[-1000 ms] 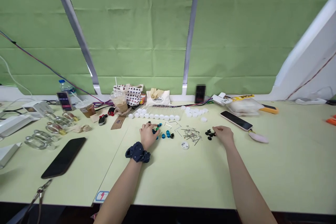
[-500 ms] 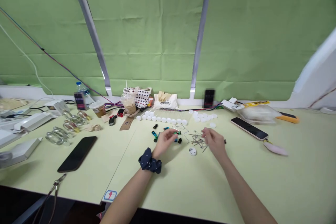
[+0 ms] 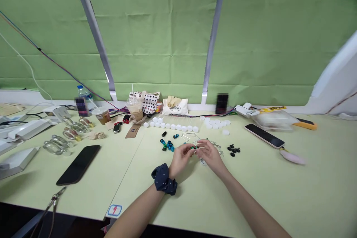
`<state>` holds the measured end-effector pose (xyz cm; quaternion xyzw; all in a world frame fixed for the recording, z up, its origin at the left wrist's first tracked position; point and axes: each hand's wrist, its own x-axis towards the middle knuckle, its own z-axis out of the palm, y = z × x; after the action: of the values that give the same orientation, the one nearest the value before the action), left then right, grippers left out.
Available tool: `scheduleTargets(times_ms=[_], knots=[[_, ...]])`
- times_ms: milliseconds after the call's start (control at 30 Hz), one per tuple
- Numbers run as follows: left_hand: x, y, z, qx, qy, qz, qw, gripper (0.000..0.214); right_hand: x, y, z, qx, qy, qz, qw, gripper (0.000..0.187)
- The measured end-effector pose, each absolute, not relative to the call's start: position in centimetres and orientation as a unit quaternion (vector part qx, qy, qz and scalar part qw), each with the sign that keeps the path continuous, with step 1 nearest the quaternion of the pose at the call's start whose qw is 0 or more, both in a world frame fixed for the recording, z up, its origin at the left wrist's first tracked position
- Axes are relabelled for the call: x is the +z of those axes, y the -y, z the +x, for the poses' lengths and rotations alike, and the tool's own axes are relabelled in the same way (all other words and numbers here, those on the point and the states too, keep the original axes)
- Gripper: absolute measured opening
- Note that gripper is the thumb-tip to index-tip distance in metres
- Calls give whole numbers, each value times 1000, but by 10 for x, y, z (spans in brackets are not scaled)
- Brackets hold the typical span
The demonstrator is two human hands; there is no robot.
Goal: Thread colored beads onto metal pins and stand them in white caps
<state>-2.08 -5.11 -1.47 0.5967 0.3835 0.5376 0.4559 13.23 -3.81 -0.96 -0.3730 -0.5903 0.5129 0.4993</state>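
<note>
My left hand (image 3: 180,158), with a dark dotted scrunchie (image 3: 164,179) at the wrist, pinches a small green-and-black piece (image 3: 193,148). My right hand (image 3: 211,157) meets it there, fingertips closed against the same spot; whatever they grip is too small to make out. Left of the hands lies a cluster of small blue, green and black pieces (image 3: 167,145). Thin metal pins (image 3: 219,148) lie partly hidden behind my right hand, and bent wires (image 3: 189,136) lie beyond the fingertips. A small round white-rimmed piece (image 3: 203,161) shows between the wrists.
Small black pieces (image 3: 233,150) sit to the right. White-capped clear tubes (image 3: 178,128) form a row behind, with more white caps (image 3: 216,124) beside them. Phones (image 3: 79,165) lie at both sides. A drink cup (image 3: 135,109), glass bottles (image 3: 55,147) and a plastic container (image 3: 275,121) stand farther out.
My right hand has moved left from beside the metal pins to meet my left hand. The black pieces on the right are now uncovered. My left hand has shifted slightly right and nearer.
</note>
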Motion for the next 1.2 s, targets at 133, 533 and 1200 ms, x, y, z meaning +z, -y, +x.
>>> scheduleTargets(times_ms=[133,533,1200], knots=[[-15,50,-22,524,-388,616,442,34,-10,39,131,544,590,-392,450,38],[-7,51,-24,527,-388,636,408,35,-10,37,134,483,616,-373,498,37],[-13,45,-25,536,-395,631,397,34,-6,37,130,459,588,-375,550,47]])
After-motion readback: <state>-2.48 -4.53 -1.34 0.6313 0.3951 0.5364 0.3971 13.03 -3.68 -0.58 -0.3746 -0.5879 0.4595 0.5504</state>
